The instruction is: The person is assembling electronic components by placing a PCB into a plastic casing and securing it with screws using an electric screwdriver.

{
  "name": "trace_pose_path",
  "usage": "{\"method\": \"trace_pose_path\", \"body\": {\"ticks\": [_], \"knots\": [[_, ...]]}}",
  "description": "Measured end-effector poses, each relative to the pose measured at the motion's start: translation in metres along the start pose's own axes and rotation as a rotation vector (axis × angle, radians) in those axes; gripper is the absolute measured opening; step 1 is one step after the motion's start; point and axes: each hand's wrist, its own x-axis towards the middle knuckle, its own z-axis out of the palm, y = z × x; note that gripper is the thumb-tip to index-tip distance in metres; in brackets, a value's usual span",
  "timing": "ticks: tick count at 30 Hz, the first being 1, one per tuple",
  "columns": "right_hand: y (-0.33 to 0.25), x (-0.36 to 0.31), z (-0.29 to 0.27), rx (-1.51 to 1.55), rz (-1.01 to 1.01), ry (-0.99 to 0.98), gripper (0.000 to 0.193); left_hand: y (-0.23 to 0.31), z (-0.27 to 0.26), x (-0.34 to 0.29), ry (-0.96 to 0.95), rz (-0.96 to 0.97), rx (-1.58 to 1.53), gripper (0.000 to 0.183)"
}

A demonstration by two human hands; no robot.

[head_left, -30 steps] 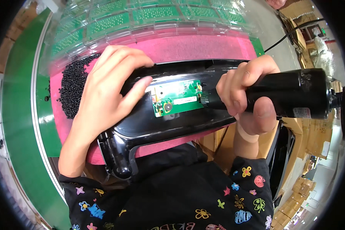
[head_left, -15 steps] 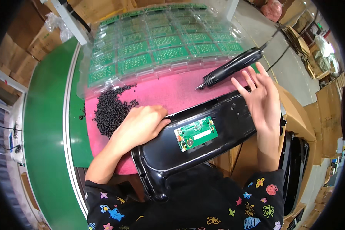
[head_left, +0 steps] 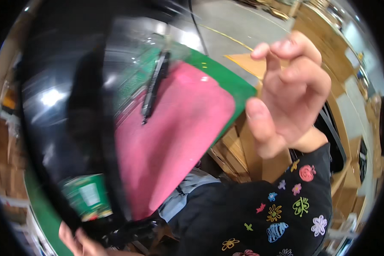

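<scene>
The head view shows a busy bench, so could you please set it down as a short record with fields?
Left hand: grips the lower end of the black shell
Right hand: open, fingers bent, empty
Shell: tilted up on the left, blurred
Circuit board: green, with a pale label, set in the shell
Screwdriver: black, over the pink mat; contact unclear
Surroundings: cardboard boxes beyond the mat's right edge
</scene>
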Motion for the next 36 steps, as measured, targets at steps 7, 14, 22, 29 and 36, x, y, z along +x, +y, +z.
{"method": "trace_pose_path", "body": {"ticks": [7,14,22,29,36], "knots": [[0.118,-0.025,-0.08,-0.629,-0.702,0.133,0.05,-0.078,-0.047,-0.022,0.55,-0.294,-0.505,0.013],[0.111,-0.147,-0.15,-1.063,0.942,-0.415,0.055,-0.145,-0.134,-0.026,0.273,-0.514,-1.086,0.035],[0.085,-0.24,-0.207,-1.232,1.569,-0.885,0.1,-0.295,-0.19,-0.032,0.994,-0.839,-0.895,0.017],[0.057,-0.264,-0.269,-1.556,1.691,-0.925,0.073,-0.246,-0.141,-0.027,0.663,-0.696,-1.049,0.017],[0.024,-0.275,-0.321,-1.725,1.619,-1.063,0.047,-0.055,0.009,0.045,0.32,-0.496,-0.687,0.051]]}}
